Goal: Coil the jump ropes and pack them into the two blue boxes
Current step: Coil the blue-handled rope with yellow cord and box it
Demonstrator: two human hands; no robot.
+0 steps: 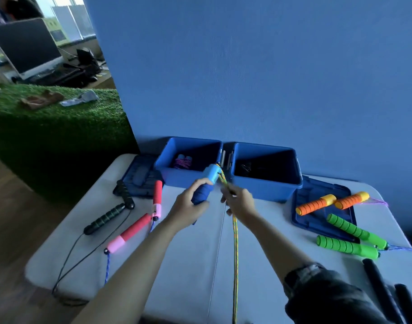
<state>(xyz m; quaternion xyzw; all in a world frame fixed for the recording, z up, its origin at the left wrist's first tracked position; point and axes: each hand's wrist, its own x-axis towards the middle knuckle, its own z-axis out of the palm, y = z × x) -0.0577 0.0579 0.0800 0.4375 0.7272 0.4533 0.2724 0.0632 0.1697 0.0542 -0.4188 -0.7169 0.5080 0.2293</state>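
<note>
My left hand (188, 204) grips the blue handles (206, 183) of a jump rope, tilted up toward the boxes. My right hand (239, 202) pinches that rope's yellow cord (235, 242), which hangs down past the table's near edge. Two open blue boxes stand at the back of the table. The left box (174, 175) holds a coiled pink rope (183, 162). Something dark lies in the right box (270, 189).
On the white table (188, 265) lie a black-handled rope (106, 218) and a red-and-pink-handled rope (134, 231) on the left. Orange handles (331, 202) and green handles (350, 237) rest on and beside a blue lid (317, 195) on the right. Another lid (139, 176) lies back left. Black handles (387, 291) are near right.
</note>
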